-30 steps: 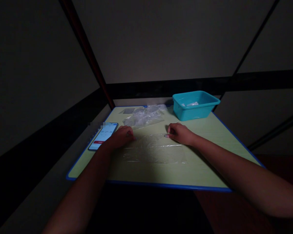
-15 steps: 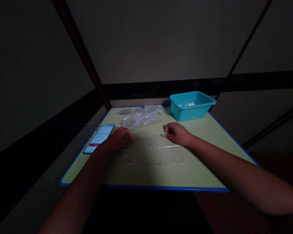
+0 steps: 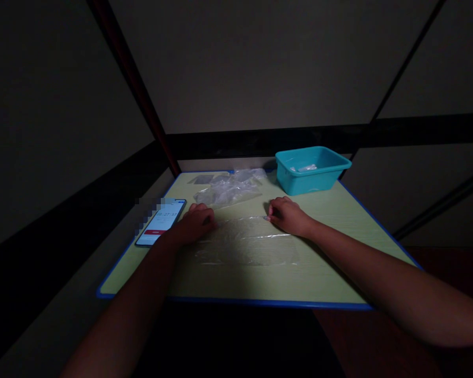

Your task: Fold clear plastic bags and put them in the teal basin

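Observation:
A clear plastic bag point(image 3: 248, 247) lies flattened on the pale table point(image 3: 291, 286), with a shiny crease running across it. My right hand point(image 3: 287, 215) pinches the bag's far edge near its right corner. At the far left corner of the bag, my left hand point(image 3: 197, 223) is closed with its fingers curled on the edge. Shadow covers the left fingertips and that corner. Behind the hands rests a heap of crumpled clear plastic bags point(image 3: 230, 188).
A phone point(image 3: 161, 223) with a lit screen lies left of my left hand. The turquoise basin point(image 3: 309, 181) at the back right holds some clear plastic. Blue edging point(image 3: 260, 303) runs round the table, and a wall stands behind it.
The fingers of my right hand have closed in more tightly at the bag's edge. My left fingertips have curled inward a little. The bag stays nearly in place; the view has shifted slightly.

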The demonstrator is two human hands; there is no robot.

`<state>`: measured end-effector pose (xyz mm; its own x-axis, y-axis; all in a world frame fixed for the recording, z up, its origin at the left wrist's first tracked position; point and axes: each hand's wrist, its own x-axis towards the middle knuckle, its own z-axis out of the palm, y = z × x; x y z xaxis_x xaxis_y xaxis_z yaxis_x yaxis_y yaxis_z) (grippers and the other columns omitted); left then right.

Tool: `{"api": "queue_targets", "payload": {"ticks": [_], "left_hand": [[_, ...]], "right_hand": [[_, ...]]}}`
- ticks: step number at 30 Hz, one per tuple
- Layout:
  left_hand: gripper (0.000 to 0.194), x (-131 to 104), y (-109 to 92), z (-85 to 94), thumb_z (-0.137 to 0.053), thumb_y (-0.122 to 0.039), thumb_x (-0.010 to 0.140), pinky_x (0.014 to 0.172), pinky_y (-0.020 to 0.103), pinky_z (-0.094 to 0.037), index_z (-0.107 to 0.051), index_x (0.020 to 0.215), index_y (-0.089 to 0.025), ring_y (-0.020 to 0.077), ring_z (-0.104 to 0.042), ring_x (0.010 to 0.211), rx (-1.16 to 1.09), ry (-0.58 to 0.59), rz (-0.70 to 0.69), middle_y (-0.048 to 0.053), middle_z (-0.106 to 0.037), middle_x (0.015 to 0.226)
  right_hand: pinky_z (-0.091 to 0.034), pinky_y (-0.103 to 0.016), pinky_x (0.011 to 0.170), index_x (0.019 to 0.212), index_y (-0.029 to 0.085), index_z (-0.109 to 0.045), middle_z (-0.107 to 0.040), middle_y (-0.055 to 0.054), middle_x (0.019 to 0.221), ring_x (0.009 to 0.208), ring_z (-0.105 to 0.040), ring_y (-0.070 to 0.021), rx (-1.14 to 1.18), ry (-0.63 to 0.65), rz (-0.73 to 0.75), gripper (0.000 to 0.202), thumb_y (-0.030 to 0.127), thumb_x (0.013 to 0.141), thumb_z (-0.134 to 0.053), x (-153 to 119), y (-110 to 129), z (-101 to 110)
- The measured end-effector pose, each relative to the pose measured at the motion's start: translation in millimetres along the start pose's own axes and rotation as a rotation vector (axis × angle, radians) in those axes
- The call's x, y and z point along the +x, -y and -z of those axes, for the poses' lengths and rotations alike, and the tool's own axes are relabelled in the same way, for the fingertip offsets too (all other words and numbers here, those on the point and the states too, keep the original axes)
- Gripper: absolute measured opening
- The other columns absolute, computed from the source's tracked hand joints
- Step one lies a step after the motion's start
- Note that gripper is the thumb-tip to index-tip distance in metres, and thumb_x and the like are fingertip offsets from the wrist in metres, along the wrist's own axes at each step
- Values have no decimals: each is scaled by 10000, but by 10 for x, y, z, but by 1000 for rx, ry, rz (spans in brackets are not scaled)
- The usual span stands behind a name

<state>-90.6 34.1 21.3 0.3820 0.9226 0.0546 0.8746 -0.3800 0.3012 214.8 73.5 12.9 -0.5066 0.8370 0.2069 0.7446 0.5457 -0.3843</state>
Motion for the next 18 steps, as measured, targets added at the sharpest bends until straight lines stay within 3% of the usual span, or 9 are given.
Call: {"api": "queue_targets", "payload": {"ticks": [4,9,18], "left_hand": [[168,-23,-13,29,-484,-333,832,744,315,-379,-490,721,-206,219,-470,856,-95,-29,-40,24,-528,793],[235,-50,-93,57,-440,-430,865,601,266,-359,-461,768,-217,164,-483,670,-298,-30,93,-19,-518,715],[199,-30,-145,70,-461,-400,852,615,265,-409,-546,910,-230,160,-558,680,-432,-73,183,-27,-597,749]], "right_hand": [[-365,-288,732,748,200,-547,-613,-40,781,808,-517,-199,33,-7,3,81,196,777,-622,-4,1,-6],[-348,-259,641,826,202,-546,-619,-9,747,711,-531,-165,96,-10,-21,78,244,803,-608,-23,15,-24],[-343,-249,588,843,186,-619,-624,-8,684,628,-541,-148,141,11,-58,120,302,817,-608,-25,44,-11]]}}
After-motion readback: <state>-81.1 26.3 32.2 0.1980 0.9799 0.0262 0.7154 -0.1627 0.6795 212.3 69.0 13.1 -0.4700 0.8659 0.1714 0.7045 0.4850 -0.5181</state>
